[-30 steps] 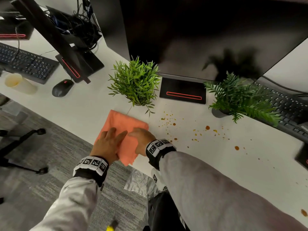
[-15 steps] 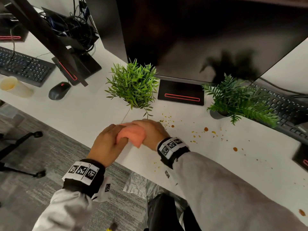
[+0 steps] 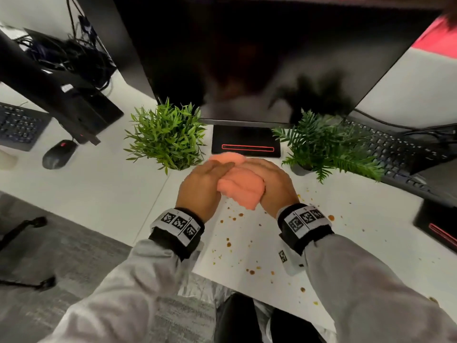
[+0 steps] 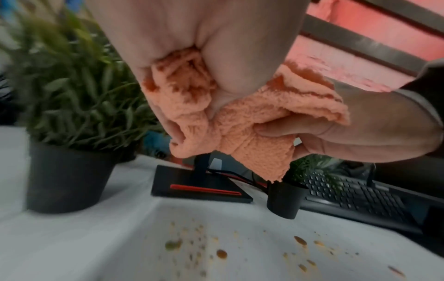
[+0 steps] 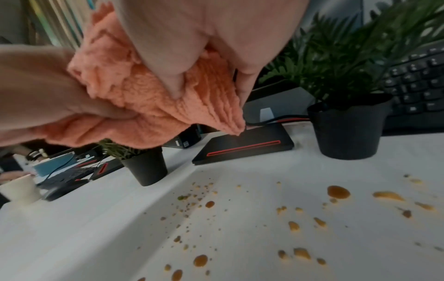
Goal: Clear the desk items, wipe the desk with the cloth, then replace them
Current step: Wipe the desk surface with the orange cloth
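Note:
Both hands hold a bunched orange cloth (image 3: 238, 186) in the air above the white desk (image 3: 103, 194). My left hand (image 3: 205, 184) grips its left side and my right hand (image 3: 272, 184) grips its right side. In the left wrist view the cloth (image 4: 252, 123) hangs crumpled from the fingers, clear of the desk. Brown spill spots (image 3: 230, 243) speckle the desk under my wrists, seen closer as drops (image 5: 337, 192). A bright green potted plant (image 3: 167, 137) stands left of the hands and a darker fern plant (image 3: 326, 147) stands right.
A large monitor (image 3: 247, 58) on a black base (image 3: 246, 144) stands just behind the hands. A keyboard (image 3: 400, 154) lies at the right, and another keyboard (image 3: 17, 127), a mouse (image 3: 59, 153) and a second monitor stand (image 3: 81, 107) at the left. The desk edge runs below my wrists.
The cloth lay flat at the desk's front edge; both hands gathered it into a bundle and lifted it right and back, over the spill near the monitor base.

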